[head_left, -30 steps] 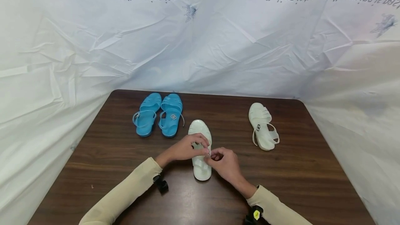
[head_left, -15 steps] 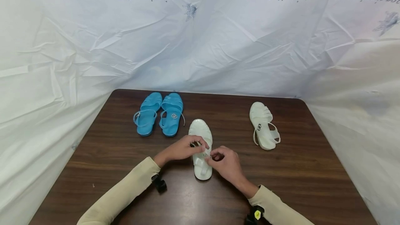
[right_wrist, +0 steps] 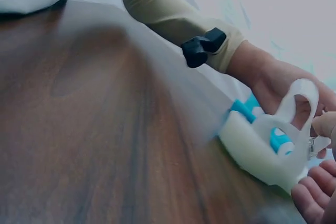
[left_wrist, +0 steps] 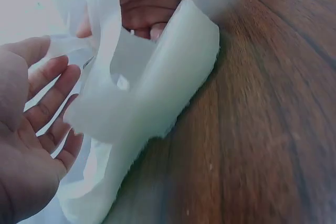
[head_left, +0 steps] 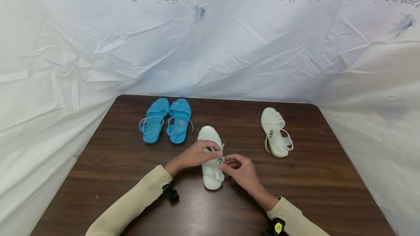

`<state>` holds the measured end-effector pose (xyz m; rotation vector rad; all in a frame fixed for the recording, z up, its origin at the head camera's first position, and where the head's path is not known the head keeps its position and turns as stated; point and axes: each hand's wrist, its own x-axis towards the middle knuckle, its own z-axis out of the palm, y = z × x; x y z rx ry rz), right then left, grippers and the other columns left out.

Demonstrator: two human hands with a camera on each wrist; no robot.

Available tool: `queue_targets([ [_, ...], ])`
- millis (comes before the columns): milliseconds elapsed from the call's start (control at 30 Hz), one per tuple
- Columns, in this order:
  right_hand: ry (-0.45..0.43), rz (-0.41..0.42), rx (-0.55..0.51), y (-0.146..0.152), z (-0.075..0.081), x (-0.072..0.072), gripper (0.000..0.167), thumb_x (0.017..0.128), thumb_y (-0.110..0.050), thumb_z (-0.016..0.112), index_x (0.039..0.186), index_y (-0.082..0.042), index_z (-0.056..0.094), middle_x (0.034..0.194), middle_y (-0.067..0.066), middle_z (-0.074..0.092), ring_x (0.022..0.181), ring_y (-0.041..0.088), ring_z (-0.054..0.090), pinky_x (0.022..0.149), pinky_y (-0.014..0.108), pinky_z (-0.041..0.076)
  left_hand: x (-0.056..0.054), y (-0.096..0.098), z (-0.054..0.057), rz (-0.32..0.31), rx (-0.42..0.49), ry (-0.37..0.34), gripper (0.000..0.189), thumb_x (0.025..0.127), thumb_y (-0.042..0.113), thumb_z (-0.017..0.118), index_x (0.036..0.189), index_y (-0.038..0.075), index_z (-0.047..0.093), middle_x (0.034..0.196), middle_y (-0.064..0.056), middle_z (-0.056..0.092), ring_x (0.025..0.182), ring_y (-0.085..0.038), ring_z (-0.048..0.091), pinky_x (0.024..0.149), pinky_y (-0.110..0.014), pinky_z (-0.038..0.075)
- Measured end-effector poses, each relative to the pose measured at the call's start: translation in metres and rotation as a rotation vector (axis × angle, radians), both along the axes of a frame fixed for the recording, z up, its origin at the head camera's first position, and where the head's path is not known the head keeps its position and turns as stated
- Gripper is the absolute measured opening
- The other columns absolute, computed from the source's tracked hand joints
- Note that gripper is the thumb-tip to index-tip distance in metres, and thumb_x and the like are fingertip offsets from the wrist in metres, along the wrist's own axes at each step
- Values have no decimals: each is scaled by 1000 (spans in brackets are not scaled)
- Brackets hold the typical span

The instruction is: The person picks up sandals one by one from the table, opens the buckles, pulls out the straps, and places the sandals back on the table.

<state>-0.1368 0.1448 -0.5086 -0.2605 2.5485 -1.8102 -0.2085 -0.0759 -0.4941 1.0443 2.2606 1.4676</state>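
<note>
A white jelly sandal [head_left: 212, 179] lies on the table, toe pointing away from me. My left hand [head_left: 198, 154] reaches across its middle, thumb and forefinger pinching the ankle strap. Just to the right, my right hand [head_left: 242, 170] pinches the strap at its metal buckle [right_wrist: 312, 147]. The strap's thin tip sticks up beyond the left fingertips. In the left wrist view the raised heel strap [left_wrist: 107, 30] stands between both hands, and the left hand's other fingers [left_wrist: 50, 103] are loosely bent. The fingers partly cover the buckle in the head view.
A pair of blue sandals [head_left: 178, 134] stands side by side at the back left of the brown wooden table [head_left: 131, 192]. Another white sandal [head_left: 279, 145] lies at the back right. White sheeting [head_left: 210, 54] hangs behind and beside the table.
The buckle and strap have been drawn slightly to the sandal's right side, with both hands shifting right. A strap tip now shows above the left fingers. The other sandals stay put.
</note>
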Motion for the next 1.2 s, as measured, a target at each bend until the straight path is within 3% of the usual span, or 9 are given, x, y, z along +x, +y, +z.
queue_targets([
  [200,-5,-14,-116,15,10,4,39,88,-12,82,122,0,68,102,13,74,87,20,72,69,27,58,1,12,-1,-72,-7,23,18,103,30,65,112,19,75,106,9,72,100,-8,66,90,-31,54],
  [333,5,0,-90,22,11,5,35,87,-10,82,116,6,69,97,13,74,83,17,71,69,25,58,2,10,-3,-53,-42,42,23,105,27,61,116,11,74,111,1,73,104,-8,65,91,-31,53],
  [467,-35,99,-5,30,11,7,23,90,-14,80,106,2,73,94,8,74,81,15,70,70,27,58,1,3,-4,-7,-87,36,30,107,28,57,125,8,71,118,-1,72,103,-7,63,88,-30,53],
  [600,-89,194,35,33,11,7,20,96,-18,74,106,-1,73,93,10,72,81,22,69,70,34,60,0,-5,-4,-12,-127,-5,28,107,29,57,125,13,72,105,5,72,84,-5,60,76,-24,50],
  [667,-102,172,41,30,12,6,21,97,-22,72,105,-3,74,91,10,71,80,25,69,68,36,60,0,-7,-3,-30,-131,-37,26,107,29,56,122,17,73,95,6,70,76,-8,57,71,-24,48],
  [767,-104,96,66,20,14,2,23,97,-29,73,104,-7,76,91,8,72,78,24,68,67,34,59,0,-8,-2,-43,-125,-74,26,109,33,53,112,20,74,88,6,68,78,-9,60,72,-25,50],
  [933,-78,8,106,-2,10,-7,23,95,-34,75,102,-12,78,91,0,73,77,13,65,65,26,53,0,-6,-2,5,-138,-52,37,110,39,46,96,19,74,83,7,67,77,-10,62,72,-29,52],
  [1100,-97,-27,23,-16,5,-9,19,96,-29,75,98,-10,78,80,-1,66,71,12,57,61,23,47,0,-4,-1,41,-127,-33,37,110,39,46,91,21,72,74,5,60,66,-11,54,64,-26,46],
  [1200,-124,-28,-43,-20,3,-9,17,94,-26,77,97,-9,78,83,1,67,73,12,58,62,23,47,-1,-4,0,48,-92,-58,31,110,34,50,95,21,73,76,4,62,69,-11,56,65,-26,47],
])
